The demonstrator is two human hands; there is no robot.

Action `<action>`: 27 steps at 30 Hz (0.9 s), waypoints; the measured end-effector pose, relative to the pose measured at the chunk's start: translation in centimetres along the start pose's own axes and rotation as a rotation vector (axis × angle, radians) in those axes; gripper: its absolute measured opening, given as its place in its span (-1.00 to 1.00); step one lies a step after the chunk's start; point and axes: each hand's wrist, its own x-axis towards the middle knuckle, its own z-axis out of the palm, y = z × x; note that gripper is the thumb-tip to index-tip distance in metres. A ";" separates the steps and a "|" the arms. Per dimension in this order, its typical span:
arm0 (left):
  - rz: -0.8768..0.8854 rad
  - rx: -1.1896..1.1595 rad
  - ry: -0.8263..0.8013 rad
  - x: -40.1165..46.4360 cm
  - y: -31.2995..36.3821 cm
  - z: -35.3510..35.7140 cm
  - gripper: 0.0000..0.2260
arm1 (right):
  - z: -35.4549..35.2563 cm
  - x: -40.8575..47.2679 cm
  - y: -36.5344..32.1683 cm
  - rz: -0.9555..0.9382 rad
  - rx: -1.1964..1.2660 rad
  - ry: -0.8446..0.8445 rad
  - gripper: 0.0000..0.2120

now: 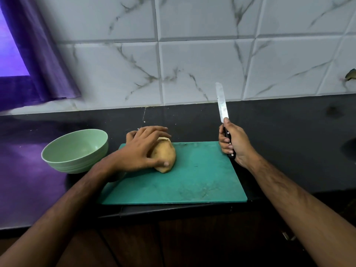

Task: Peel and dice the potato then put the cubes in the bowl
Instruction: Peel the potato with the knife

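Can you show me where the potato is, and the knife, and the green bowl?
potato (163, 156): head view, on its brown skin, right of the fingers.
knife (222, 102): head view, middle of the shiny blade pointing up.
green bowl (57, 158): head view, on its outer wall near the rim.

Green bowl (75, 151), teal board (192, 180), tan potato (165, 155)

Open board (202, 174) right of potato (165, 157); bowl (75, 151) crowding its left edge; raised knife (222, 105) over right corner.
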 end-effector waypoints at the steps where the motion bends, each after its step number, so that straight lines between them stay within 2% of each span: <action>1: 0.026 0.022 -0.024 -0.5 -0.2 -0.4 -0.26 | 0.0 0.0 0.0 -0.002 -0.004 -0.003 -0.61; 4: 0.080 0.081 -0.049 -1.2 -0.7 -1.2 -0.19 | 0.0 0.0 -0.1 -0.003 -0.020 -0.011 -0.61; 8: 0.179 0.099 -0.010 -0.7 0.6 -0.7 -0.22 | 0.2 -0.1 -0.1 -0.004 -0.015 -0.013 -0.61; 13: 0.255 0.019 -0.133 0.1 4.7 1.3 -0.30 | 0.2 -0.1 -0.1 -0.009 -0.011 -0.016 -0.61; 16: 0.277 0.015 -0.152 0.5 5.7 1.3 -0.26 | 0.1 0.0 0.0 -0.003 -0.008 -0.017 -0.61; 19: 0.216 -0.086 0.008 0.3 4.9 -0.9 -0.24 | 0.1 0.1 0.0 -0.001 -0.002 -0.025 -0.60; 23: 0.086 -0.178 0.361 -0.3 1.8 -4.4 -0.51 | 0.1 0.2 0.0 0.009 0.001 -0.035 -0.61; 25: 0.072 -0.154 0.382 -0.7 0.9 -4.8 -0.61 | 0.1 0.3 0.0 0.013 0.002 -0.039 -0.61; 27: 0.110 -0.115 0.266 -1.1 1.1 -4.4 -0.63 | 0.1 0.3 0.0 0.016 -0.001 -0.041 -0.61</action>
